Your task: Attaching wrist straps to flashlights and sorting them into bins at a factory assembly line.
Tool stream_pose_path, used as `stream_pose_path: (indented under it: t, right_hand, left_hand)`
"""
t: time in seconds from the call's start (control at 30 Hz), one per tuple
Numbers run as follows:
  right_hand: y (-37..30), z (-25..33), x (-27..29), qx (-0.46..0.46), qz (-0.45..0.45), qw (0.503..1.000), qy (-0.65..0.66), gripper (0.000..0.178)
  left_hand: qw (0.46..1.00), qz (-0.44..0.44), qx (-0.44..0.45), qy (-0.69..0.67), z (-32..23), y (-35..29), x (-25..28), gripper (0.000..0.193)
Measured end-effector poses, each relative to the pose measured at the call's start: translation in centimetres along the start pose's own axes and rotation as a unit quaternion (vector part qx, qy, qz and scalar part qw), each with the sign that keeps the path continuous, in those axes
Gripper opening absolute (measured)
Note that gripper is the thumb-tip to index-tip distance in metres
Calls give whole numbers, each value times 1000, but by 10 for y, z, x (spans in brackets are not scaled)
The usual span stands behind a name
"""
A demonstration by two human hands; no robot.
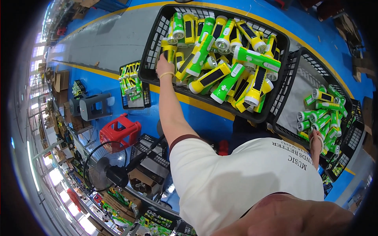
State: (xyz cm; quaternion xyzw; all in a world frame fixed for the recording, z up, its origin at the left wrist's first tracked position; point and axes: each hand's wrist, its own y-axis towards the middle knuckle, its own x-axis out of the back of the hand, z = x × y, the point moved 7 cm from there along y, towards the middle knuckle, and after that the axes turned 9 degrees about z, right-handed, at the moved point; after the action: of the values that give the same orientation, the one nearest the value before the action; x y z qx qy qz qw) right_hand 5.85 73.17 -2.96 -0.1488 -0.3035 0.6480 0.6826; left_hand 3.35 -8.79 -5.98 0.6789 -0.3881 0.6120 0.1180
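- Left hand (163, 67): inside the left end of the large black basket (154, 42), fingers curled against a yellow flashlight (170, 51); fingertips partly hidden, cannot tell if the grip is closed. Pale band (167, 74) at that wrist.
- Right hand (315, 144): at the near side of the right-hand basket (284, 91), fingers bent by the pile of green-and-white flashlights (319, 118); cannot tell if one is held.
- Large basket: heaped with green and yellow flashlights, lying at mixed angles, many with dark panels.
- Right-hand basket: just beside the large one, pile at its right end, pale liner visible at left.
- Small black basket (148, 100): left of the large one, more flashlights inside.
- Nearer, left: red stool (125, 130), grey stool (95, 107), standing fan (117, 176).
- Floor (191, 114): blue, yellow stripes.
- Person: white shirt (220, 169), dark trim.
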Motion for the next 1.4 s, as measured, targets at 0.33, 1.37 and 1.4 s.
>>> stream_pose_path:
  t: [0.33, 1.37, 1.4]
  right_hand:
    - [-14, 15, 14, 38, 8, 999, 37, 22]
    - [-35, 16, 30, 63, -41, 993, 87, 18]
    - [-36, 9, 37, 61, -48, 993, 89, 18]
  left_hand:
    - [970, 59, -209, -105, -90, -34, 18, 63]
    - [909, -47, -381, 161, -219, -7, 61, 55]
    - [880, -55, -410, 236, -234, -12, 65, 59]
